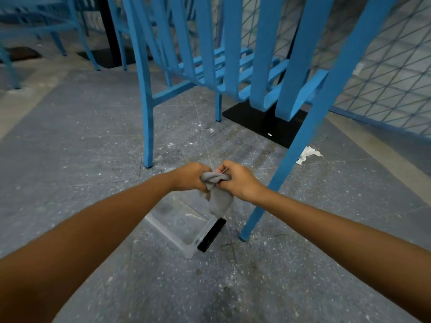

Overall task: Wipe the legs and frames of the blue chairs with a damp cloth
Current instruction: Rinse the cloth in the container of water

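Nearest, a clear tub (186, 249) is sitting on the speckled floor (88, 148). Above it, the left hand (189, 177) and right hand (241, 180) are both gripping a twisted grey cloth (219, 201). Beyond, a blue chair (148, 136) is standing.

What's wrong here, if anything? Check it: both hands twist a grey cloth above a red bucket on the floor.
Not a red bucket: a clear plastic tub. In the head view the left hand and right hand twist the grey cloth above it, on the floor.
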